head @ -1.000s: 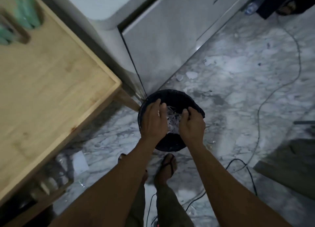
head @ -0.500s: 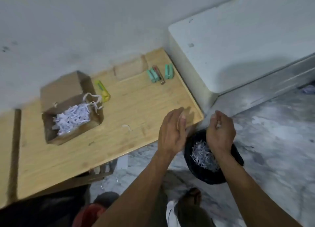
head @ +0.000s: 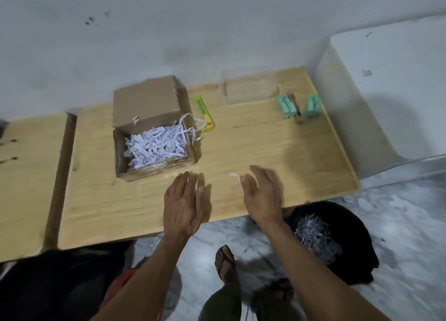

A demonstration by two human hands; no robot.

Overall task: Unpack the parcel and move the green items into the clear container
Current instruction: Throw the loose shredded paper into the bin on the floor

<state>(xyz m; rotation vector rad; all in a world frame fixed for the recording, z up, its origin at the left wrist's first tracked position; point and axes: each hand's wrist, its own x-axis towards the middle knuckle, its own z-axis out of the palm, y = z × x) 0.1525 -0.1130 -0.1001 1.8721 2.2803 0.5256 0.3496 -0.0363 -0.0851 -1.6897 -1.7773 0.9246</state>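
Two hands empty | my left hand (head: pixel 183 200) and right hand (head: pixel 261 195) hover with fingers spread over the near table (head: pixel 277 152) edge | cardboard parcel (head: pixel 152 132) far left, open, holding shredded paper (head: pixel 155 145) | green items (head: pixel 298 106) far right, just beside the clear container (head: pixel 249 89)

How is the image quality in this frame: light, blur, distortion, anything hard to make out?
Head view: dim, flat light; soft shadows under the left hand and right hand. Wide-angle bending bows the table edges. Both hands slightly motion-blurred. The clear container is faint against the wood; the green items look soft.
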